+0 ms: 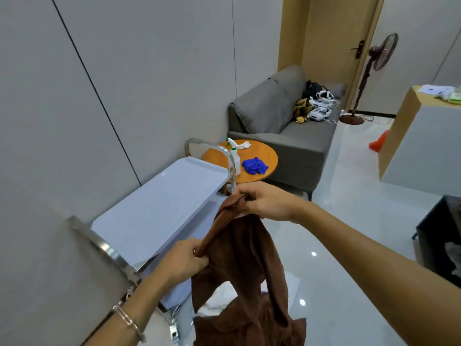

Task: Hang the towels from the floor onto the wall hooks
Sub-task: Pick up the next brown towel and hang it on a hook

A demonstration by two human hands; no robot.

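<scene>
Both left hand (185, 262) and right hand (266, 204) pinch brown towel (239, 265) hanging between them.

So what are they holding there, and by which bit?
A brown towel, held by its top edge: the left hand pinches one bunched spot, the right hand grips another higher up. The rest hangs loose below.
</scene>
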